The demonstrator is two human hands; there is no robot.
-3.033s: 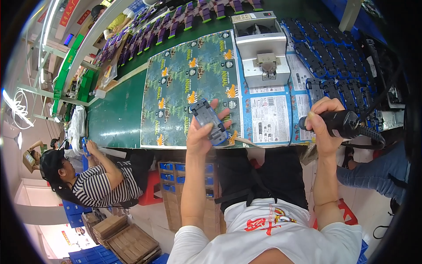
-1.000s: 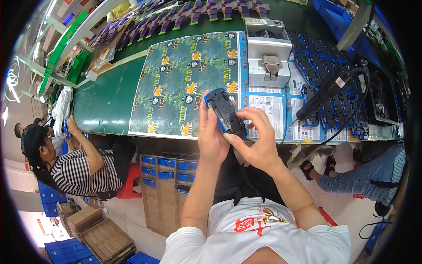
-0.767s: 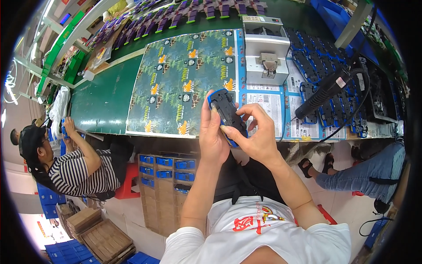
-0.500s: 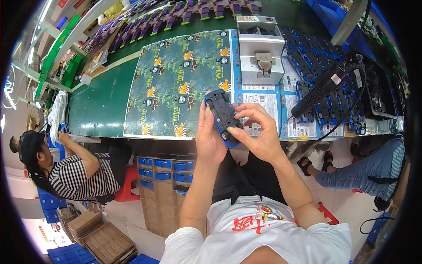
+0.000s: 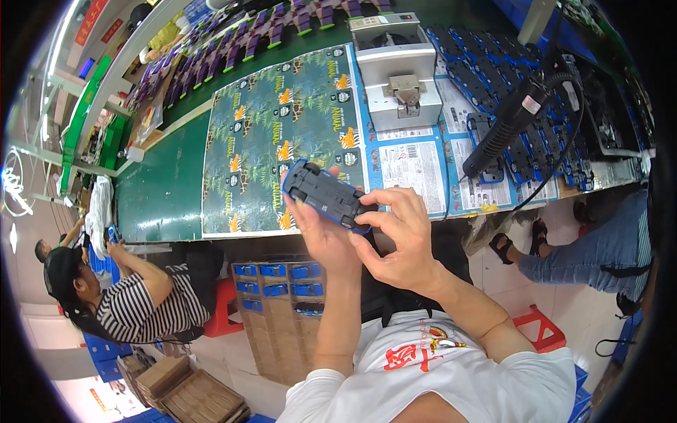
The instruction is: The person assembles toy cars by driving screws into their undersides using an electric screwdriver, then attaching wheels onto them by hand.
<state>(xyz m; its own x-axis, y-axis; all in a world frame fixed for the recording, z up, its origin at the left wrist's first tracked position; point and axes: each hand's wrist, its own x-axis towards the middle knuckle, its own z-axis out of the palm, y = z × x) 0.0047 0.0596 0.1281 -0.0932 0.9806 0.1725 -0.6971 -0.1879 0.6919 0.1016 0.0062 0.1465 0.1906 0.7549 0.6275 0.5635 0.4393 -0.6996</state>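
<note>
A blue toy car with a black chassis lies underside up in my left hand, whose fingers and palm hold it from beneath and along its side. My right hand is closed at the car's right end, thumb and forefinger pinched there beside a wheel. Whether a small part sits between those fingertips is hidden. Both hands are just over the table's near edge. To their right, a black electric screwdriver hangs tilted, its tip pointing down and left.
A silver screw feeder stands on printed sheets. Rows of upturned toy cars fill the table's right. Purple and green parts line the back. Below is a divided carton with blue cars. A co-worker sits left.
The car has turned from steep to more level and moved left in my hands. My right fingers have closed at its right end. The whole view has shifted slightly.
</note>
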